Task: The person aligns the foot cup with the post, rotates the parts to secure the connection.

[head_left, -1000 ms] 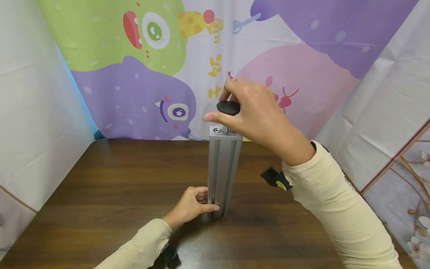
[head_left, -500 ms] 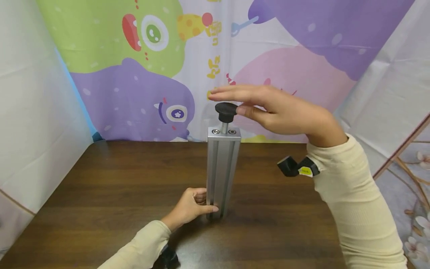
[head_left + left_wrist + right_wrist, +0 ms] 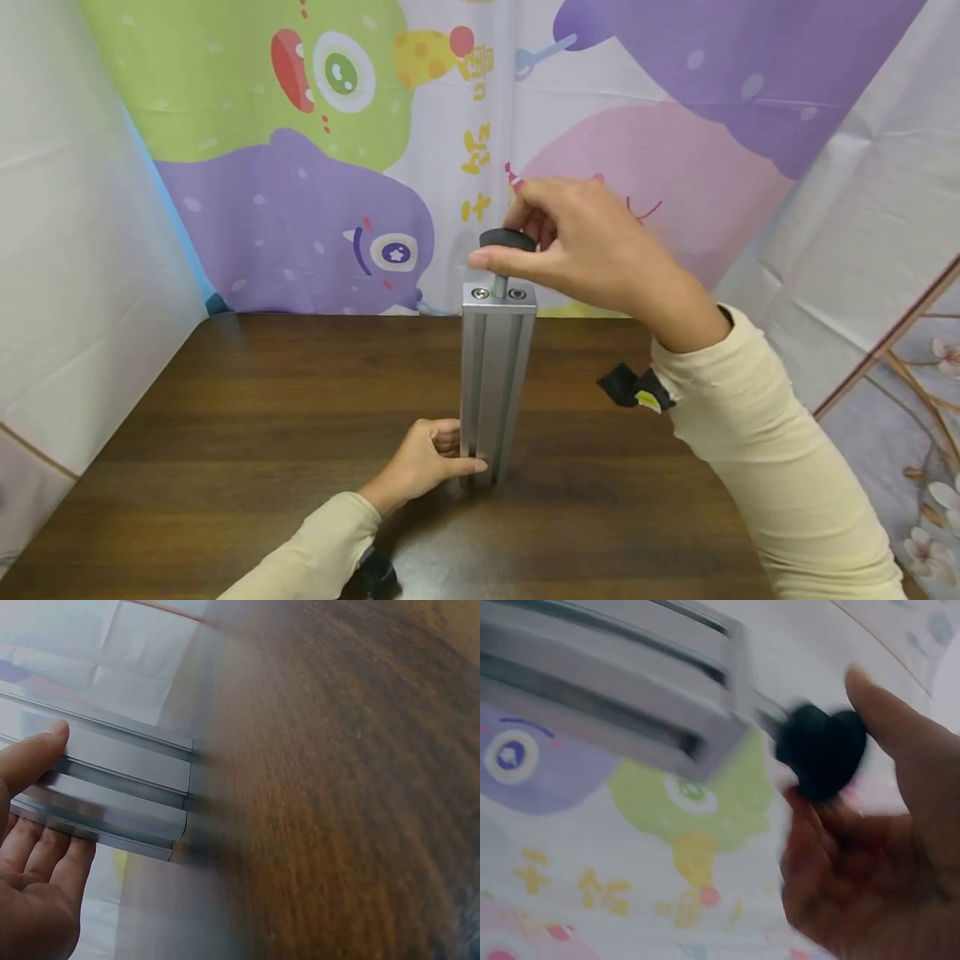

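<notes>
An aluminium profile [image 3: 491, 375] stands upright on the wooden table, its silver end plate [image 3: 468, 300] on top with two screws [image 3: 481, 293]. Out of that plate rises a metal stem [image 3: 500, 286] carrying a black levelling foot [image 3: 507, 238]. My left hand [image 3: 423, 457] grips the profile low down, thumb across its near face and fingers behind, as the left wrist view also shows. Up top, my right hand [image 3: 600, 242] pinches the levelling foot's rim, thumb at the near side and fingers at the far side. The right wrist view shows the foot [image 3: 821, 754] blurred.
The dark wooden table [image 3: 300, 392] reaches back to a cartoon-printed curtain [image 3: 352, 208]. White cloth panels [image 3: 67, 217] stand at both sides. A small black wrist camera [image 3: 637, 389] is strapped to the right sleeve, another [image 3: 377, 573] to the left.
My right hand pinched around the foot, then opened flat above it and shifted right, and now has curled back onto its rim. The left hand and the profile have stayed put.
</notes>
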A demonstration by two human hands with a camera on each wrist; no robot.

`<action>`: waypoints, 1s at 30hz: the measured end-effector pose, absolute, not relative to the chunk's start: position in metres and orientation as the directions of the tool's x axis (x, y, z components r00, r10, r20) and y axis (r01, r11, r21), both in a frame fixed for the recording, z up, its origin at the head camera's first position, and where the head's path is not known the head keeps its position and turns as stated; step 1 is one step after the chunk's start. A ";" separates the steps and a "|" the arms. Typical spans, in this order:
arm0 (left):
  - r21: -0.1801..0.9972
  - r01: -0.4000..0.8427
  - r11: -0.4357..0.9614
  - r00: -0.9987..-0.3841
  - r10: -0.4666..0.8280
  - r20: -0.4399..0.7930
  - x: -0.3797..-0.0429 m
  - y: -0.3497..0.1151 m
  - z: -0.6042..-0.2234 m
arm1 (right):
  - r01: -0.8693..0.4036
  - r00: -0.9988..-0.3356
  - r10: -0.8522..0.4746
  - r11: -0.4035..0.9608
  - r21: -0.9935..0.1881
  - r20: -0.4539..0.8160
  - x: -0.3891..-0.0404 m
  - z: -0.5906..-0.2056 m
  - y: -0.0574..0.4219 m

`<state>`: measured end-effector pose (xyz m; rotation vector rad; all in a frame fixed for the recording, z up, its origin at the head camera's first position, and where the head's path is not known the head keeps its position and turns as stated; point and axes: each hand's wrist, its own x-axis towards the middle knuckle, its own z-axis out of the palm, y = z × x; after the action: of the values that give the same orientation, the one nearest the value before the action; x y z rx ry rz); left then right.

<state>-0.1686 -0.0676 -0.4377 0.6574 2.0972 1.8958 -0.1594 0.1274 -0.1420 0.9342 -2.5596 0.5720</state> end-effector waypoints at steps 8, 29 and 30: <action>0.985 0.159 0.063 -0.873 0.476 0.110 -0.168 -0.068 -0.438 | -0.516 -0.729 -0.268 0.819 -0.250 0.630 -0.157 -0.158 0.107; 0.985 0.165 0.056 -0.873 0.472 0.120 -0.169 -0.069 -0.440 | -0.858 -0.458 -0.840 0.332 -0.391 0.292 -0.177 -0.140 0.155; 0.986 0.161 0.052 -0.873 0.473 0.118 -0.169 -0.069 -0.440 | -0.867 -0.418 -0.863 0.285 -0.410 0.284 -0.179 -0.139 0.156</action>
<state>-0.1687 -0.0686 -0.4398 0.6485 2.0903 1.9052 -0.1786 0.1561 -0.1389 1.6908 -2.5126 0.8082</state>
